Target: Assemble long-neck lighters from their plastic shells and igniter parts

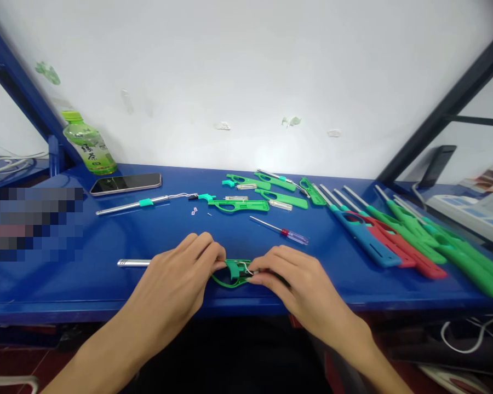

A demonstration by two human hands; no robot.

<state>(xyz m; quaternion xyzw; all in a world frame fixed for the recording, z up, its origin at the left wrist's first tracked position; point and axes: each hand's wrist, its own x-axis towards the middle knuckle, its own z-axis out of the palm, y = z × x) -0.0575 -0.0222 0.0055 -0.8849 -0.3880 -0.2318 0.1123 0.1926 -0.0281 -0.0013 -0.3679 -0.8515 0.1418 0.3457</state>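
Observation:
Near the front of the blue table lies a gas lighter point(234, 276), its green handle opened up, with a trigger piece and thin wires showing inside. Its metal tube point(133, 263) sticks out to the left. My left hand point(178, 273) is closed at the trigger end, thumb and finger pinching the lighter. On the other end, my right hand point(298, 273) pinches at the wires and the handle; its fingertips hide part of the inside. Just behind them rests a screwdriver point(283, 232) with a clear purple handle.
Loose green handle halves point(246, 206), clear fuel tanks point(280, 205) and a metal tube with wires point(123, 207) lie farther back. Several whole lighters point(370, 241) are lined up at right. A phone point(125, 184) and a green bottle point(88, 143) sit at back left.

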